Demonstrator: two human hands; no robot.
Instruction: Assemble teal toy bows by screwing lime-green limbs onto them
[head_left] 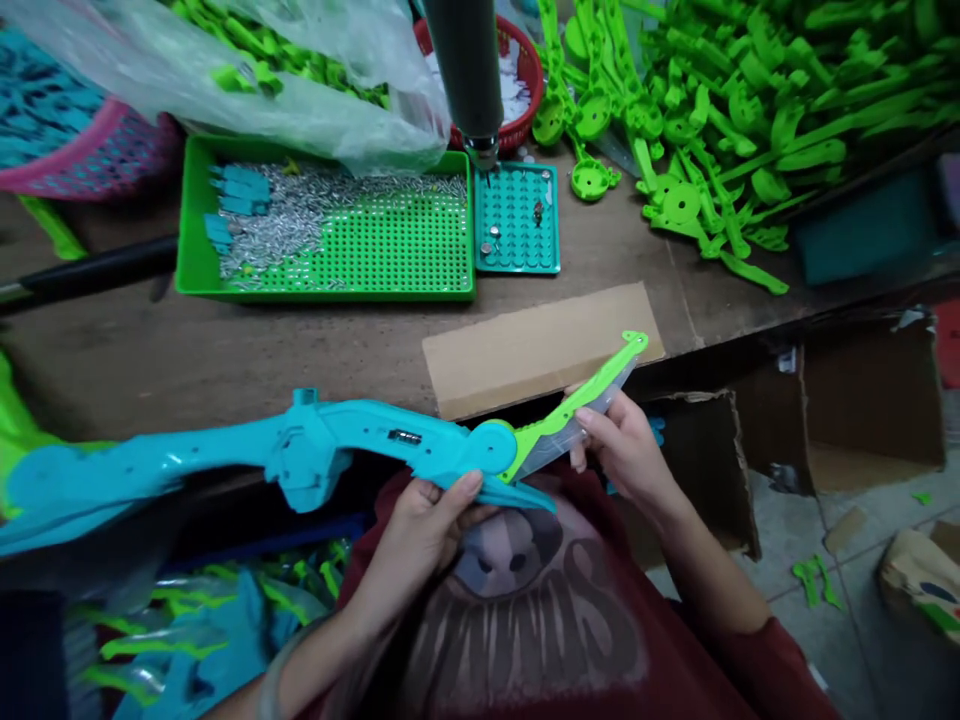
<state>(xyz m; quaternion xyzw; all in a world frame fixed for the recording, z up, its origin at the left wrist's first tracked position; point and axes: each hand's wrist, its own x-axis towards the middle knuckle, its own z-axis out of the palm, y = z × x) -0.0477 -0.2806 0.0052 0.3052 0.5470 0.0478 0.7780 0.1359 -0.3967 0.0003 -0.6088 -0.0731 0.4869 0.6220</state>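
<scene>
While the left grip (431,528) holds it, the view crops the blue piece (309,455).

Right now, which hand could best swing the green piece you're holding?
Probably the right hand: it holds the green piece and clear plastic, away from the round disc. The left hand grips the blue piece near that disc, so it seems better for steadying.

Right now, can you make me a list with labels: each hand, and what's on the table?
Left hand: holds the long blue plastic piece near its round joint
Right hand: holds the thin bright-green plastic arm with see-through piece
Near hands: flat brown cardboard strip on the brown table
Farther back: rectangular green plastic tray with small silver metal pieces
Back right: heap of bright-green plastic parts
</scene>
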